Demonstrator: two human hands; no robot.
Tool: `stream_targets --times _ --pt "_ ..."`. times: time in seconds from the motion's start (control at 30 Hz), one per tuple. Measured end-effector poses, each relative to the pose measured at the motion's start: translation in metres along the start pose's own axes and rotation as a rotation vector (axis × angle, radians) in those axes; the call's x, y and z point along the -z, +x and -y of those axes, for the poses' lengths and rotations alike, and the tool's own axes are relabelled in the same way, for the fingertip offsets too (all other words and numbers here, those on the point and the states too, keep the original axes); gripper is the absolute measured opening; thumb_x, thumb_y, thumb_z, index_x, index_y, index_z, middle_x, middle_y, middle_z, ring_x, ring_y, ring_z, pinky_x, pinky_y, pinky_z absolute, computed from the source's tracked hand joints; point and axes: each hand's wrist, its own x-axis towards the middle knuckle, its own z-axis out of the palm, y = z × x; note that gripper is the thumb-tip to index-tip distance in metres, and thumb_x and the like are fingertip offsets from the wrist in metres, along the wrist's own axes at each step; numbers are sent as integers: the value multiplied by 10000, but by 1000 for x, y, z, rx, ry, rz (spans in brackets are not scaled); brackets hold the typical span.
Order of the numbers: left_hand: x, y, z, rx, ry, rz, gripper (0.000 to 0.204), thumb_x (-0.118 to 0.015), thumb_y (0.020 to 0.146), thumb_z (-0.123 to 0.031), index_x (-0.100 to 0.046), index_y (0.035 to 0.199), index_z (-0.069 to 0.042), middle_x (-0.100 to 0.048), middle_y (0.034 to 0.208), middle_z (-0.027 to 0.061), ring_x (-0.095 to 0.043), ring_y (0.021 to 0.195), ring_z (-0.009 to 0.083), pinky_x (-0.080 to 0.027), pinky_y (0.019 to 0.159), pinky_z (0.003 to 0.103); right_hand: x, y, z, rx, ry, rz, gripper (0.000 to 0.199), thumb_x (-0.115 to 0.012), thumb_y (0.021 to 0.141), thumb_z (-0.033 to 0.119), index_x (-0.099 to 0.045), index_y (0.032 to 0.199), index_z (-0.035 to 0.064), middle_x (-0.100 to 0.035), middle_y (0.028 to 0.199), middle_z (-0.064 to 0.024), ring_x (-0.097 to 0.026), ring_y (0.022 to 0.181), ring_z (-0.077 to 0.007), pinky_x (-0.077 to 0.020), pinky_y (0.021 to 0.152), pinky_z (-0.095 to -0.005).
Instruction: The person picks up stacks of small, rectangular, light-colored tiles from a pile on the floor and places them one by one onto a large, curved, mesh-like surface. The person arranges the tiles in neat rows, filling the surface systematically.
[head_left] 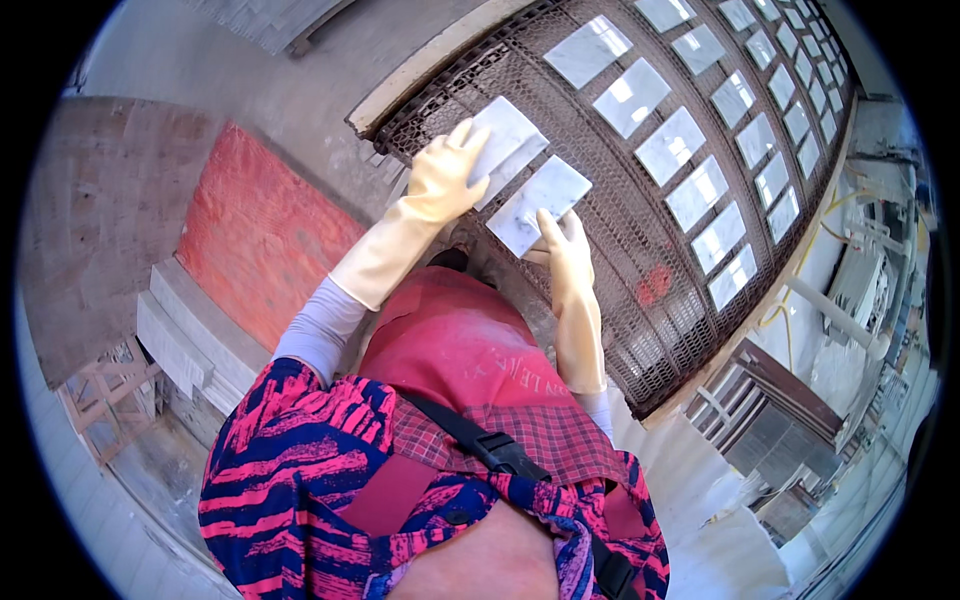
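Observation:
My left hand [445, 175], in a cream rubber glove, lies flat on a white marble tile [512, 140] at the near end of a dark mesh conveyor belt [600, 250]. My right hand [565, 245], gloved the same way, holds the near edge of a second white marble tile [540, 200] that lies beside the first one. Farther along the belt lie several more white tiles [670, 145] in two rows.
A red slab [255, 235] lies on a grey block to my left. A wooden pallet [100, 395] stands at the lower left. Stone slabs and racks [770, 430] sit to the right of the belt. I wear a red apron.

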Motion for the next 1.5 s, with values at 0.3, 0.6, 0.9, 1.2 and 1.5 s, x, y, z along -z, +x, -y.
stream_targets --times 0.3,0.6,0.9,1.2,1.5 --pt "72 -26 -62 204 -658 39 775 -841 867 -182 -541 1578 -108 -606 1495 189 -588 1369 292 -463 1173 433 19 -64 12 140 83 290 529 -647 1094 337 -572 1531 47 -751 1207 -123 -716 971 -176 -586 872 -313" --pt "21 -63 -110 -162 -545 -6 623 -838 896 -199 -625 1459 -39 -671 1417 226 -646 1324 385 -507 1135 437 32 -48 -42 244 187 -131 485 -604 1108 382 -616 1462 50 -751 1258 -111 -679 1153 -182 -504 1026 -347" --pt "-6 -24 -28 -68 318 176 690 -789 899 -271 -528 1516 -108 -536 1527 236 -647 1174 441 -570 987 513 55 -18 -76 147 -40 -242 484 -591 1104 345 -607 1511 82 -713 1423 -139 -653 1322 -245 -449 1126 -378" --pt "-12 -27 -28 -2 267 63 726 -804 852 -247 -525 1510 -118 -559 1507 228 -670 1132 440 -587 966 520 61 -10 -90 157 253 -180 470 -583 1124 273 -583 1519 19 -693 1432 -96 -637 1295 -199 -457 1119 -356" --pt "0 -54 -23 4 113 -125 652 -772 932 -298 -571 1517 -94 -572 1530 252 -577 1364 444 -465 1166 504 74 -7 -88 98 295 -104 463 -590 1124 284 -589 1527 57 -713 1354 -70 -678 1125 -169 -527 958 -356"
